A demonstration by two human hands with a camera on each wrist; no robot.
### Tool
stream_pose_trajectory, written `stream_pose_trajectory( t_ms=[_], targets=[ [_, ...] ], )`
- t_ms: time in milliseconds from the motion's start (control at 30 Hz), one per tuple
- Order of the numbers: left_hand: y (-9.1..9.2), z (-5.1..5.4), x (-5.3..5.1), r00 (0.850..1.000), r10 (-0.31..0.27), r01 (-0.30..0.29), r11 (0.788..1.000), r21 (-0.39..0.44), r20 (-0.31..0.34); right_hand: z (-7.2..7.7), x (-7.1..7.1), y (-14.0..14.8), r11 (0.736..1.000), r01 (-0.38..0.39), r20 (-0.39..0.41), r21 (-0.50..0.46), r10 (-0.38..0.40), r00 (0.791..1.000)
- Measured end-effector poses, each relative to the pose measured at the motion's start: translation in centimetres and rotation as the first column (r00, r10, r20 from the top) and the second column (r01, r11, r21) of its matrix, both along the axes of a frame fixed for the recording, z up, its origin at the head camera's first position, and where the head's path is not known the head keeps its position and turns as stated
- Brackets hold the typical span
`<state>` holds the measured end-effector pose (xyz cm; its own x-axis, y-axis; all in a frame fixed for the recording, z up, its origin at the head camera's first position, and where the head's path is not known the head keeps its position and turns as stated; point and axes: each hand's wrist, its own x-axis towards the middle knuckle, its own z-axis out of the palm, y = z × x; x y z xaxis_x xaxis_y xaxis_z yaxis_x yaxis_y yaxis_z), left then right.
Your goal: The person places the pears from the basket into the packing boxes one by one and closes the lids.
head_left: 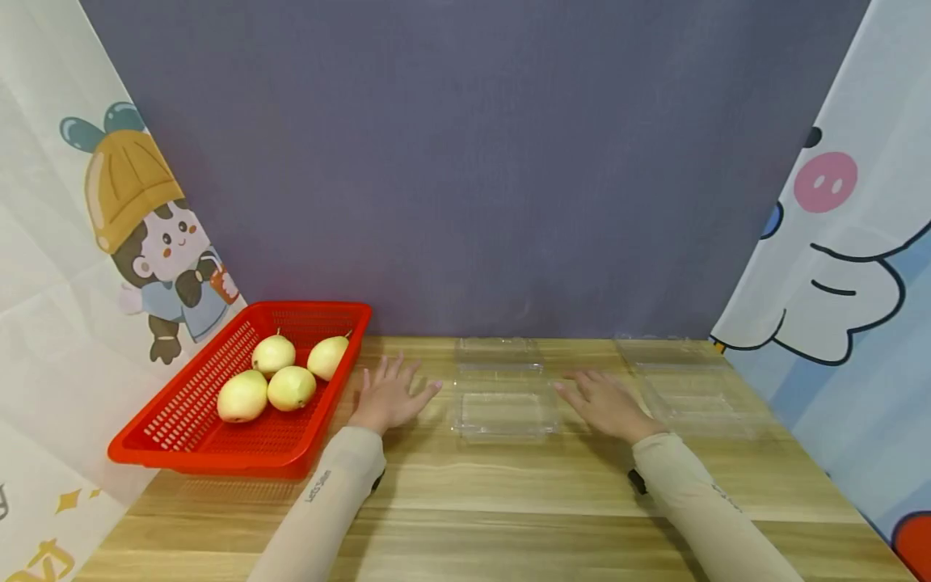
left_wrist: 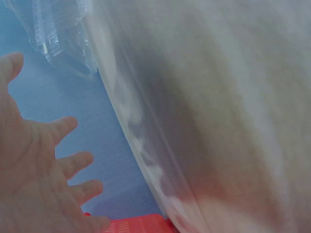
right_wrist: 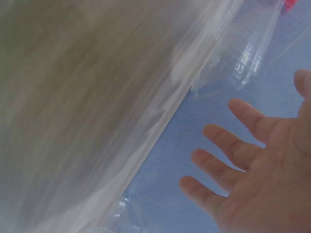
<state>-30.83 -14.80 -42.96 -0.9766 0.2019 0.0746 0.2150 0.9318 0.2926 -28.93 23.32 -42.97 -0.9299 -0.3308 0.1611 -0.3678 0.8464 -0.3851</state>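
Between the left hand point(head_left: 389, 398) and the right hand point(head_left: 605, 406), both empty with fingers apart, a clear box point(head_left: 502, 410) lies on the table point(head_left: 502, 501), probably centred for either hand's reach, while the red basket point(head_left: 218, 466) seems to keep four pears point(head_left: 243, 397) from rolling.

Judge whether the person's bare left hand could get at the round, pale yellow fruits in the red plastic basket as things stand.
Probably yes. The left hand holds nothing and is just beside the basket, whose top is open; only its side wall seems to stand between the hand and the fruits.
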Motion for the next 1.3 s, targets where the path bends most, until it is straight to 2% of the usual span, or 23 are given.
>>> stream_pose_trajectory(
  t_ms=[433,767,867,967,1067,1167,1300],
  targets=[
    [0.2,0.5,0.2,1.000,-0.017,0.017,1.000,-0.008,0.000,-0.3,-0.1,-0.4,0.990,0.004,0.116,-0.142,0.012,0.993],
    [0.7,1.9,0.9,0.998,-0.053,0.053,0.999,-0.007,-0.026,-0.5,-0.5,-1.1,0.969,0.012,0.181,-0.245,0.034,0.983],
    [0.8,2.2,1.1,0.998,-0.061,0.061,0.998,-0.007,-0.024,-0.4,-0.4,-1.3,0.959,0.020,0.228,-0.282,0.047,0.972],
    [0.8,2.4,1.3,0.998,-0.066,0.065,0.998,-0.011,-0.017,-0.3,-0.3,-1.4,0.933,0.043,0.308,-0.358,0.075,0.948],
    [0.7,2.6,1.5,0.997,-0.074,0.074,0.997,-0.015,-0.013,-0.3,-0.3,-1.6,0.885,0.070,0.387,-0.461,0.129,0.913],
    [0.6,2.9,1.7,0.997,-0.074,0.074,0.997,-0.018,-0.002,-0.3,-0.4,-1.7,0.839,0.101,0.431,-0.534,0.168,0.887],
    [0.5,3.3,1.9,0.997,-0.077,0.077,0.997,-0.019,-0.001,-0.5,-0.6,-1.8,0.797,0.138,0.461,-0.588,0.190,0.867]
  ],
)
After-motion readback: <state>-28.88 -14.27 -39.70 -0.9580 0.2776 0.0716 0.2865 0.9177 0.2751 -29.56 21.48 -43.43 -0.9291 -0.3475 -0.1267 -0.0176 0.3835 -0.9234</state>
